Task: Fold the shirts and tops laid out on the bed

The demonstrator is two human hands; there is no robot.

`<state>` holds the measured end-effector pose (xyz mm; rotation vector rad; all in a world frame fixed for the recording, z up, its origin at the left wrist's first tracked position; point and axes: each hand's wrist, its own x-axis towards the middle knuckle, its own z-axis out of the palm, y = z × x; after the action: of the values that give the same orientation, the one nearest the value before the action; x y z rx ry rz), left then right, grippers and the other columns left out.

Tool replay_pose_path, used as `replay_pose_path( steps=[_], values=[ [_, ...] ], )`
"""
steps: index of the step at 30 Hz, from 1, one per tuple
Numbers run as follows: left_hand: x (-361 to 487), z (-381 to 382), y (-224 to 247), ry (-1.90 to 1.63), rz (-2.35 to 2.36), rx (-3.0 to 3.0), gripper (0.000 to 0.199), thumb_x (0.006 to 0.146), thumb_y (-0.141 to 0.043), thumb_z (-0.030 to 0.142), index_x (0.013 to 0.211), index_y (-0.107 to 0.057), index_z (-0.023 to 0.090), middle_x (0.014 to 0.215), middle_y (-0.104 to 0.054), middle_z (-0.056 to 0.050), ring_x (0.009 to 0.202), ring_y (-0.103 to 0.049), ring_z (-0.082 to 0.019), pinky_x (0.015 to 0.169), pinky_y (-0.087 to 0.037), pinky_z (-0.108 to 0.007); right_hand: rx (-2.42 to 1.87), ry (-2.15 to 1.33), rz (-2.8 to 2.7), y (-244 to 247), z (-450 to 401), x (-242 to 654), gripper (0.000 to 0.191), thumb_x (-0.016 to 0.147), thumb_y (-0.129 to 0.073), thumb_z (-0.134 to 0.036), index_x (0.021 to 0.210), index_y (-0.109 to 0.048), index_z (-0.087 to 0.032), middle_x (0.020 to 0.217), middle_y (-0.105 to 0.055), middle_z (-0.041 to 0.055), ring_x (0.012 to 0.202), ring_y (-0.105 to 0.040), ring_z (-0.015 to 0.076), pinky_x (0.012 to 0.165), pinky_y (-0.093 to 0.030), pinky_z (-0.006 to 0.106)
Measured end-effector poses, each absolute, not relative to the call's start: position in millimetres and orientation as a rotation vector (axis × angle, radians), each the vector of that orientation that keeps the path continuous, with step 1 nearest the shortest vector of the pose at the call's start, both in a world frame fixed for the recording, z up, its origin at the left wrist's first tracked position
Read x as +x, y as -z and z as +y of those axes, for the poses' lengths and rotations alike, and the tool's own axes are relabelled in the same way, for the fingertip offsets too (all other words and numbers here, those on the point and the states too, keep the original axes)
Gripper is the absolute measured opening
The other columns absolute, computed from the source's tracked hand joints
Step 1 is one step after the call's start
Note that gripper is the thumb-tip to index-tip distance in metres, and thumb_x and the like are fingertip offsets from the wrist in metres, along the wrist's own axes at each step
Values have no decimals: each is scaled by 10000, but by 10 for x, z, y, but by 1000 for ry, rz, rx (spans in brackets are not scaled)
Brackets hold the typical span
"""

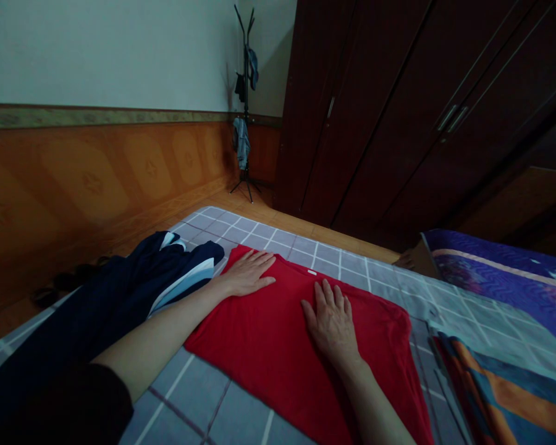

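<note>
A red shirt [278,334] lies spread flat on the grey checked bedsheet [185,395], a small white label at its far edge. My left hand [250,273] rests flat on the shirt's far left part, fingers stretched out. Palm down, my right hand [331,321] presses on the cloth right of the middle, its fingers slightly spread. Neither hand grasps the fabric. Beside my left forearm is a heap of dark navy clothing [97,315] with white and light blue stripes. The shirt's near edge runs out of view under my right forearm.
Folded striped cloth [505,389] in orange and blue lies at the right. Beyond it is a purple patterned mattress or bedding [505,266]. A dark wardrobe [375,111] stands past the bed, and a coat rack [245,111] with hanging items fills the corner.
</note>
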<state>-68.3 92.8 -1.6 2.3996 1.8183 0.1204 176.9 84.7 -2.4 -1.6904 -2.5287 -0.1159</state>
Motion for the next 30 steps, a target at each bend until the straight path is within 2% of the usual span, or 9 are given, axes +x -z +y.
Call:
replay_pose_path(
  steps=[8, 11, 13, 16, 20, 22, 25, 28, 30],
  values=[
    [-890, 1005, 5, -159, 1985, 2350, 579, 963, -245, 503, 1452, -291, 196, 1528, -265, -78, 1411, -192, -250, 1132, -106, -468, -1658, 152, -2515, 83, 863, 1787, 566, 940, -391, -419, 1400, -415, -90, 1478, -344, 137, 1351, -279, 359, 1086, -216, 482],
    [-813, 955, -14, -195, 2004, 2391, 551, 971, -250, 472, 1439, -322, 190, 1532, -253, -84, 1423, -145, -248, 1137, -58, -471, -1666, 153, -2515, 81, 866, 1786, 567, 938, -394, -423, 1398, -420, -93, 1478, -345, 137, 1346, -290, 361, 1084, -222, 486],
    [-736, 920, -17, -198, 1877, 2489, 569, 966, -254, 503, 1460, -269, 222, 1546, -217, -57, 1432, -102, -226, 1143, -29, -451, -1669, 154, -2525, 72, 866, 1782, 567, 938, -396, -419, 1399, -417, -91, 1477, -345, 140, 1345, -294, 361, 1083, -226, 485],
    [-709, 910, -38, -89, 1688, 2535, 612, 952, -246, 557, 1482, -187, 257, 1552, -189, -35, 1431, -112, -213, 1144, -59, -445, -1669, 167, -2531, 63, 864, 1779, 563, 942, -389, -409, 1400, -413, -83, 1477, -345, 142, 1347, -287, 361, 1085, -223, 484],
    [-898, 901, -215, 9, 2070, 2391, 520, 955, -356, 413, 1416, -370, 174, 1509, -301, -110, 1414, -177, -277, 1131, -59, -510, -1655, 164, -2522, 68, 860, 1785, 560, 946, -381, -410, 1396, -417, -79, 1480, -339, 143, 1351, -276, 362, 1083, -223, 486],
    [-983, 816, -371, -34, 2172, 2373, 498, 931, -416, 355, 1383, -416, 146, 1486, -344, -132, 1398, -222, -291, 1129, -107, -493, -1648, 156, -2520, 75, 857, 1789, 559, 946, -381, -408, 1393, -420, -75, 1476, -345, 148, 1350, -278, 361, 1080, -225, 487],
    [-1002, 578, -583, -109, 2034, 2409, 466, 926, -414, 379, 1330, -464, 151, 1394, -471, -123, 1291, -415, -246, 1069, -298, -379, -1642, 170, -2521, 85, 853, 1793, 558, 946, -381, -408, 1393, -420, -75, 1473, -350, 146, 1347, -282, 361, 1082, -219, 486],
    [-998, 310, -663, -35, 2062, 2301, 305, 920, -400, 335, 1066, -609, 167, 1131, -627, -106, 1031, -594, -221, 883, -438, -326, -1636, 201, -2511, 98, 856, 1796, 564, 943, -383, -419, 1390, -425, -77, 1470, -359, 143, 1342, -289, 363, 1082, -219, 481],
    [-1045, 157, -637, 11, 2184, 2152, 226, 898, -418, 289, 898, -617, 182, 985, -651, -83, 914, -620, -218, 768, -447, -309, -1631, 213, -2505, 107, 860, 1797, 567, 941, -381, -425, 1386, -432, -77, 1462, -372, 144, 1335, -300, 365, 1075, -229, 479]
  ],
)
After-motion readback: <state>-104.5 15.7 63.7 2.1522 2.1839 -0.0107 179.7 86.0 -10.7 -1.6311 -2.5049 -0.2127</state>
